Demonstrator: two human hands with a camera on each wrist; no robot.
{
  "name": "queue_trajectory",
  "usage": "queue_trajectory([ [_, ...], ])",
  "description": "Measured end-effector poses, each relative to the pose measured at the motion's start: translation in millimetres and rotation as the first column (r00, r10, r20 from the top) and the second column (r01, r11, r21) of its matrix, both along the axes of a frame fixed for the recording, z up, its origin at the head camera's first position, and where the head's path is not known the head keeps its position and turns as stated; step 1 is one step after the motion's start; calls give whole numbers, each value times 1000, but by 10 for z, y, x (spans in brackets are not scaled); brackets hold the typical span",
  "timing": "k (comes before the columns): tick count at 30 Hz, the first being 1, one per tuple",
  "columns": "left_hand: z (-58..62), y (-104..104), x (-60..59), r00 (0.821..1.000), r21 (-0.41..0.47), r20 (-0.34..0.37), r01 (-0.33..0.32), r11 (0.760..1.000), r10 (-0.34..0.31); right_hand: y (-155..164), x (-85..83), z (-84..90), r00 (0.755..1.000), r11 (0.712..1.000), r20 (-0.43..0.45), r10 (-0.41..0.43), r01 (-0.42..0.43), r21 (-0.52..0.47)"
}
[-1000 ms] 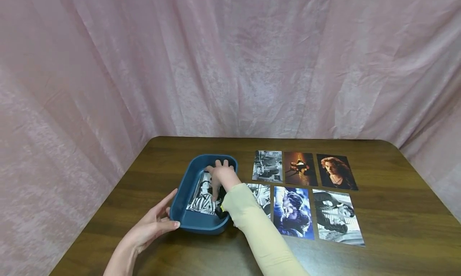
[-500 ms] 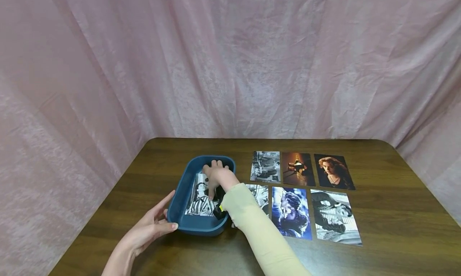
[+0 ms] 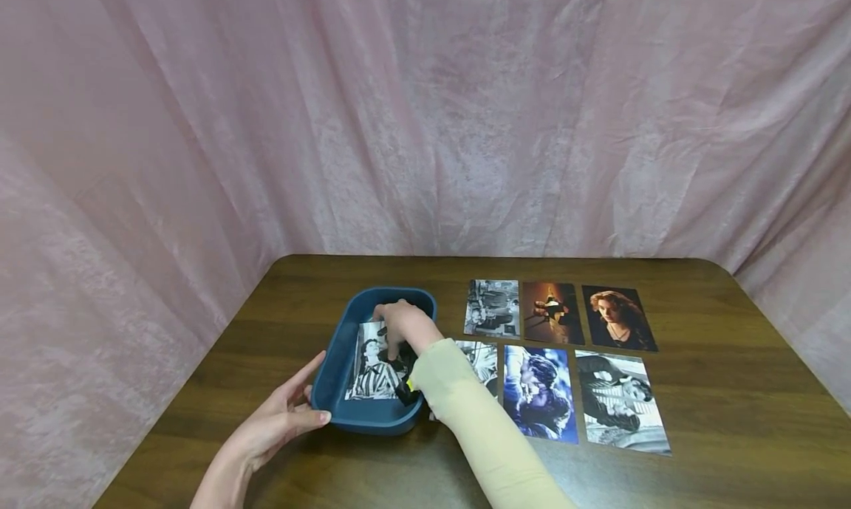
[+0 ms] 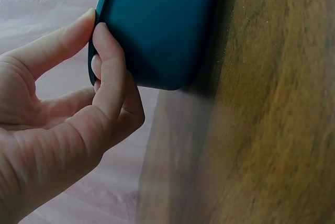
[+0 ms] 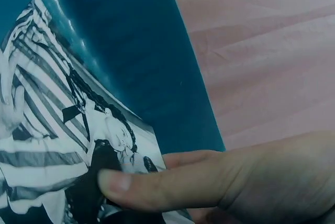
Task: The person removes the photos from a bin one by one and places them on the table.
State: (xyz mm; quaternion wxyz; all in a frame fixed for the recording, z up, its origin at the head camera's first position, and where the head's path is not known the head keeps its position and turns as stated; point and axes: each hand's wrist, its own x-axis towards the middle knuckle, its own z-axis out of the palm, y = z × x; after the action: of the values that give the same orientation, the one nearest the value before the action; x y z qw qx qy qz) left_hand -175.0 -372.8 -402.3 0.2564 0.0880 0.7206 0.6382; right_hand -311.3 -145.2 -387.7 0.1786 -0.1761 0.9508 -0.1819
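A dark blue plastic bin (image 3: 372, 423) stands on the table, and my left hand (image 3: 272, 419) pinches its near left corner. In the left wrist view the thumb and bent fingers hold the bin's rim (image 4: 97, 30) from both sides. My right hand (image 3: 408, 326) reaches into the bin and grips a black-and-white photo (image 3: 374, 372) of people, one in striped clothes. In the right wrist view the thumb lies on the face of the photo (image 5: 47, 114), with other fingers at its far edge, partly hidden behind it. Whether more photos lie underneath cannot be seen.
Right of the bin, photos lie in two rows: a grey group shot (image 3: 492, 308), a brown one (image 3: 553, 313), a dark portrait (image 3: 618, 317), a blue one (image 3: 540, 394), a black-and-white one (image 3: 623, 402), and one (image 3: 482, 360) partly under the right sleeve. A pink curtain (image 3: 425, 125) hangs behind.
My right hand's fingers, spread over the photo before, have bent downward and drawn in at its edge. The left hand keeps its hold on the bin. The photos on the table have not moved.
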Motion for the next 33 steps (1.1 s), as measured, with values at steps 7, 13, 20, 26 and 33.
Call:
queue_trajectory([
  [7,-8,18,-5,1000,-6,-2,2,1000,-2,65,-38,185,999,994,16,-52,53,-96],
  [13,-11,7,-24,1000,-18,-13,1,1000,-1,230,-68,443,995,930,75,-68,91,-356],
  [20,5,-15,-14,1000,-39,11,-17,999,17,520,7,563,996,769,86,-1,56,-636],
  [26,19,-21,8,1000,-23,-5,-1,1000,1,912,142,665,995,620,100,-7,82,-781],
  [33,19,-19,18,999,-4,-21,29,1000,-29,1516,375,736,991,581,73,-113,126,-804],
])
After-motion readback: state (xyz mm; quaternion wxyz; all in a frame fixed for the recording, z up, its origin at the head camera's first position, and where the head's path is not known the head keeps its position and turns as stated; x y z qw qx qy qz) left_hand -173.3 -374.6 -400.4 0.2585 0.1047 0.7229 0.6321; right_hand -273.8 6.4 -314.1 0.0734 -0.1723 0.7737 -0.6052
